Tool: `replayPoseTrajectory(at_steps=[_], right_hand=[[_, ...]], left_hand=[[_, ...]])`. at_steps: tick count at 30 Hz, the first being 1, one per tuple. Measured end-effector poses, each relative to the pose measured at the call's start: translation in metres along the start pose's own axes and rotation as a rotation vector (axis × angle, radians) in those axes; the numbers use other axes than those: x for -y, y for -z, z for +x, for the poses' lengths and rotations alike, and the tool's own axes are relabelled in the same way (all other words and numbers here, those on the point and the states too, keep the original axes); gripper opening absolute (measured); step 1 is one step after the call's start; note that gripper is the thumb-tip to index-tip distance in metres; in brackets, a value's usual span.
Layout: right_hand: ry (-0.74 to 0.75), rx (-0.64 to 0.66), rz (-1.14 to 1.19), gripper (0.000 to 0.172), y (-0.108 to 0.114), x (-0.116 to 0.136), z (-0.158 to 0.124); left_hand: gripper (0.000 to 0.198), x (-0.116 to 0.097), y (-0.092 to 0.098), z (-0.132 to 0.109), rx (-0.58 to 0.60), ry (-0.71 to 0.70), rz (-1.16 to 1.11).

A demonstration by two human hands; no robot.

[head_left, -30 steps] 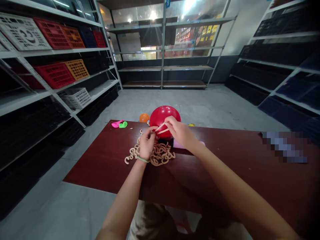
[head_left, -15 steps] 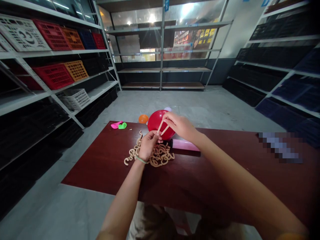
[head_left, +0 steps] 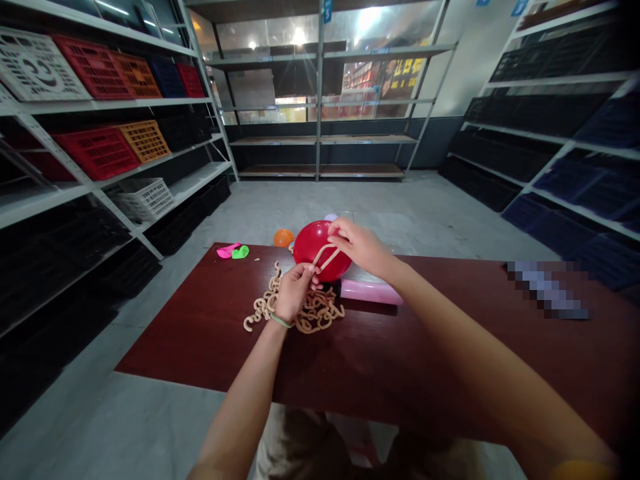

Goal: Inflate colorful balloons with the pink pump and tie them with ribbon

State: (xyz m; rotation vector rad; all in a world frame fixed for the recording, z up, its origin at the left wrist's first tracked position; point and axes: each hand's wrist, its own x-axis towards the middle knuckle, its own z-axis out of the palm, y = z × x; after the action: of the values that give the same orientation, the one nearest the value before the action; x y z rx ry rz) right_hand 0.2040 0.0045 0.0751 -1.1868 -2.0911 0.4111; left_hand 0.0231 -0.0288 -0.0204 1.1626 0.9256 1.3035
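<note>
A thin beige cord (head_left: 324, 251) forms a loop in front of a round, shiny red balloon (head_left: 311, 241). My left hand (head_left: 295, 291), with a green band at its wrist, pinches the lower part of the cord close to the balloon's underside. At the loop's upper right, the curled fingers of my right hand (head_left: 361, 248) hold the cord. Coiled beige cord (head_left: 320, 315) lies in a tangled heap on the table beneath and beside my left hand. A pink tube with a dark end (head_left: 371, 292) rests behind it, below my right wrist.
The dark red-brown table (head_left: 185, 333) carries flat pink (head_left: 228, 251) and green balloons (head_left: 241, 252) at its far left corner. An orange balloon (head_left: 283, 237) shows by the far edge. A blurred-out item (head_left: 547, 290) lies at right. Shelves with crates (head_left: 95, 153) stand around.
My right hand has shifted slightly, and the cord between my hands has gone from two straight strands to a bent loop. The left hand keeps its pinch.
</note>
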Motion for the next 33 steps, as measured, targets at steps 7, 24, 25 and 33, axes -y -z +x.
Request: replayPoseTrajectory(at_steps=[7,24,25,33], right_hand=[[-0.010,0.055,-0.031,0.010,-0.003,0.010,0.002],[0.194,-0.036,0.011,0.017,-0.014,0.013,-0.005],[0.196,-0.057,-0.033,0.017,-0.013,0.007,-0.013],[0.114,-0.122,-0.057,0.018,-0.046,-0.015,-0.070]], left_hand=[[0.036,0.005,0.002,-0.002,0.017,-0.155,0.438],[0.040,0.011,-0.001,-0.005,-0.043,-0.441,0.809],[0.040,0.011,-0.001,-0.004,-0.055,-0.412,0.750],[0.042,0.013,-0.003,-0.004,-0.048,-0.327,0.604]])
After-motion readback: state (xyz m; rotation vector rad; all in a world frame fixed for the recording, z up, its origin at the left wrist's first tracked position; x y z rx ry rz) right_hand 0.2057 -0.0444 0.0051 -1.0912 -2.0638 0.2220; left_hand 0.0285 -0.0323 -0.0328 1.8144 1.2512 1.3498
